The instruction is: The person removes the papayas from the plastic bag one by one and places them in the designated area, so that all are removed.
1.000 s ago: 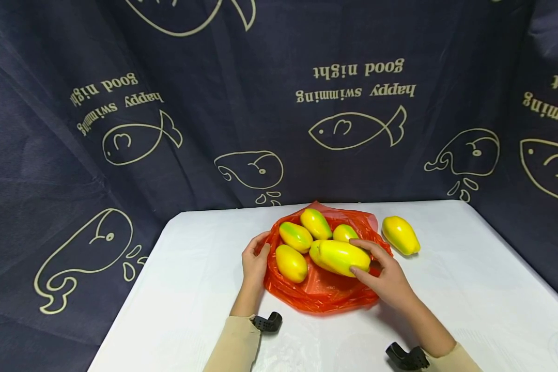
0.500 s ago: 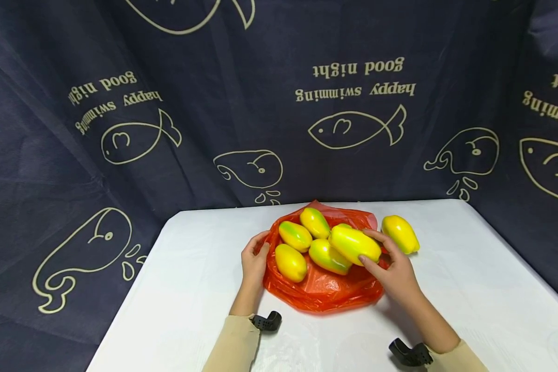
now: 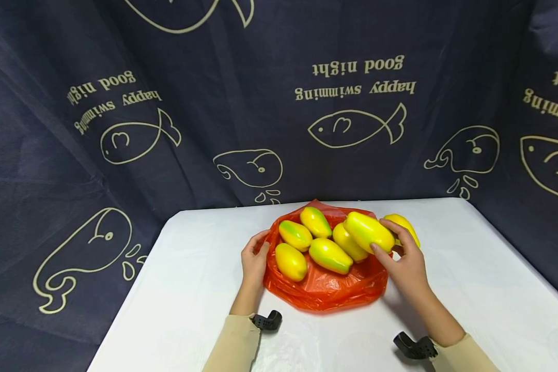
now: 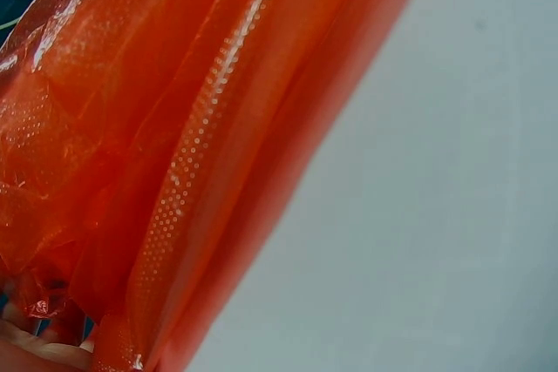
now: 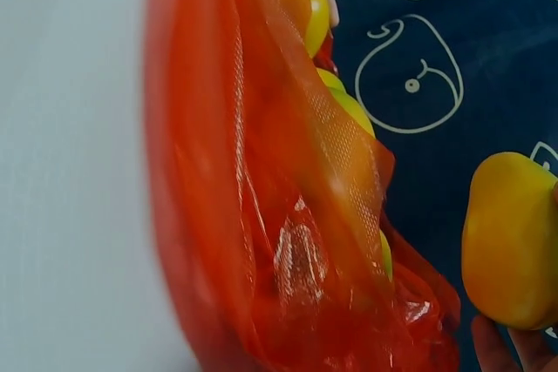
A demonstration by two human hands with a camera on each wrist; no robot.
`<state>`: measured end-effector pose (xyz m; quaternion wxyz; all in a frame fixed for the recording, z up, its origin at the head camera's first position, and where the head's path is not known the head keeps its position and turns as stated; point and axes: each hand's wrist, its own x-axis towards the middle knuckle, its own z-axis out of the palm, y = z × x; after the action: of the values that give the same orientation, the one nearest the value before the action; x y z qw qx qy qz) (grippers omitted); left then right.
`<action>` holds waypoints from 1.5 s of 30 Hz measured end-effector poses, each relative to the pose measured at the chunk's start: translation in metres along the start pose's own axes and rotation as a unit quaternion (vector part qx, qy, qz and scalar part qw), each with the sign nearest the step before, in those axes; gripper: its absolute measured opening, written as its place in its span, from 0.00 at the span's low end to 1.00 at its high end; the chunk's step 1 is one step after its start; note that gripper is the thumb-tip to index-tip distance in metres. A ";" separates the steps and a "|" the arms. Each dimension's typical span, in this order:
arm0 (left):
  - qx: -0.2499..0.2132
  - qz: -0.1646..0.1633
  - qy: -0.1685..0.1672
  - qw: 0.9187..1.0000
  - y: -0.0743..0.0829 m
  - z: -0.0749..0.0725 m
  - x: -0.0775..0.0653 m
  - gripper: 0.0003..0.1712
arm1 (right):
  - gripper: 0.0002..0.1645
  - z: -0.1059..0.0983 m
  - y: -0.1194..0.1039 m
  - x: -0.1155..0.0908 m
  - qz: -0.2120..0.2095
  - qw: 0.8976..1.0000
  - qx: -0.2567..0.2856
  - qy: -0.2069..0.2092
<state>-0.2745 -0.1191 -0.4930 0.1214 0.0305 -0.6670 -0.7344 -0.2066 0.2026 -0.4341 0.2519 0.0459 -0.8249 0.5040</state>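
A red plastic bag (image 3: 324,299) lies spread with its mouth up, and several yellow-green papayas (image 3: 291,262) rest inside it. My left hand (image 3: 253,261) grips the bag's left rim; in the left wrist view, fingertips (image 4: 48,350) show at the bag's edge. Thumb and fingers of my right hand (image 3: 405,262) hold a yellow papaya (image 3: 368,231) above the bag's right side. The right wrist view has this papaya (image 5: 510,246) raised clear of the red plastic. Another papaya (image 3: 403,222) lies beyond the bag on the right, partly hidden by the right hand.
A white-covered table (image 3: 204,248) bears the bag and the fruit. Behind it hangs a dark blue curtain (image 3: 269,103) with fish and whale drawings. Black wrist devices (image 3: 268,320) sit on both forearms.
My right hand has lifted the papaya out of the bag's middle and carried it right and away from me, uncovering the papayas beneath. The left hand stays on the rim.
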 end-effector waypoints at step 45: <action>0.014 -0.013 -0.021 1.000 0.030 -0.001 -0.013 0.19 | 0.32 -0.050 0.053 0.030 0.185 0.964 0.029 0.189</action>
<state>-0.2582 -0.1193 -0.4650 0.0968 0.0255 -0.6790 -0.7273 -0.2319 0.2763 -0.4451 0.3048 -0.1962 -0.7415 0.5646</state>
